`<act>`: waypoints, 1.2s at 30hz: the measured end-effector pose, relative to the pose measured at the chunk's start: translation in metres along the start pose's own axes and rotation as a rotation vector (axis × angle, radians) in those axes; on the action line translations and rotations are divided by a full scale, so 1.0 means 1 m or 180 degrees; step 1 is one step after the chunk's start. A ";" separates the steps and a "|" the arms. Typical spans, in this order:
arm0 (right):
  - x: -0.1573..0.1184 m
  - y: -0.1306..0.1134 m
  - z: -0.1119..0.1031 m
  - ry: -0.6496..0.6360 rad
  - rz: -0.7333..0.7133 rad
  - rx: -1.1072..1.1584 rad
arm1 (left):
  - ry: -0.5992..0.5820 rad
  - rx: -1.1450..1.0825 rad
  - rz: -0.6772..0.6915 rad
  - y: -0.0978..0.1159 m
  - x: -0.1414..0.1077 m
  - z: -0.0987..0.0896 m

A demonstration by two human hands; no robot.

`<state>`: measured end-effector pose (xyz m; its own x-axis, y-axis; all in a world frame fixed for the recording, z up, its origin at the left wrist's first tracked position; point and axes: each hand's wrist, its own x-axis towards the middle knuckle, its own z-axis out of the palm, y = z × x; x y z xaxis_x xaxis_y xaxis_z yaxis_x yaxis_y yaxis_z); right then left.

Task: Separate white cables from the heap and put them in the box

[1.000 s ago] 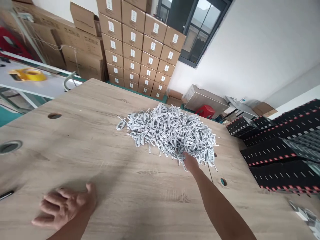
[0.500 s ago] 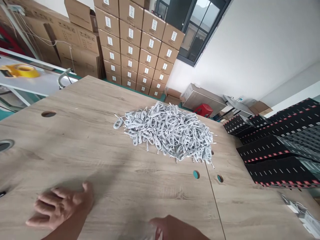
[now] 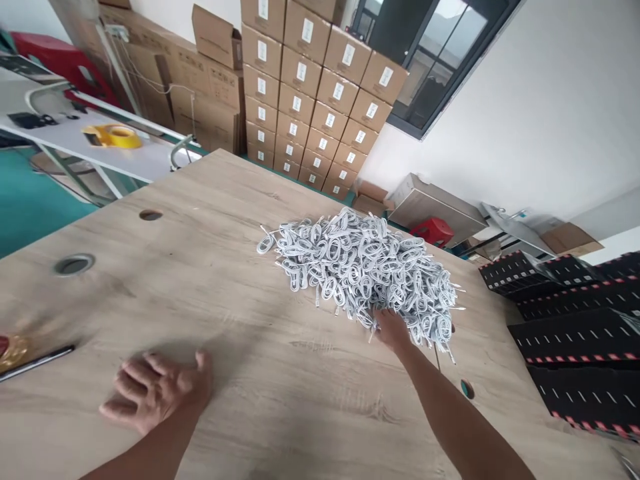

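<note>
A large pile of coiled white cables [image 3: 350,257] lies on the wood-patterned table [image 3: 225,280]. My right hand [image 3: 390,327] touches the near edge of the pile; its fingertips are among the coils, and whether they grip one is hidden. On the bare wood at the lower left rests my left hand [image 3: 160,390], fingers spread and nothing in it. One coiled cable [image 3: 265,242] sits slightly apart at the pile's left end.
Black slotted trays [image 3: 575,347] stand on the right. A pen [image 3: 37,363] lies at the left edge, near a round table hole [image 3: 73,265]. Stacked cartons [image 3: 305,100] rise behind; a yellow tape dispenser [image 3: 113,136] sits on a side table.
My right hand has reached forward from the bottom edge to the pile. The view has shifted left, so the pen shows more fully. My left hand still rests on the table.
</note>
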<state>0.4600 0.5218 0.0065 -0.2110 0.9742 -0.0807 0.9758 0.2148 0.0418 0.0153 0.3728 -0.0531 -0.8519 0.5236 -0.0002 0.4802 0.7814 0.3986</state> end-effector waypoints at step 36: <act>-0.033 -0.054 0.021 -0.0114 0.1791 0.2783 | 0.0342 0.0112 0.0125 0.000 -0.003 0.002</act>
<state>0.4152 0.4761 -0.0144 0.2756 0.9122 -0.3031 0.6374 -0.4095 -0.6527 0.0183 0.3725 -0.0550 -0.8488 0.5163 0.1139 0.5192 0.7734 0.3638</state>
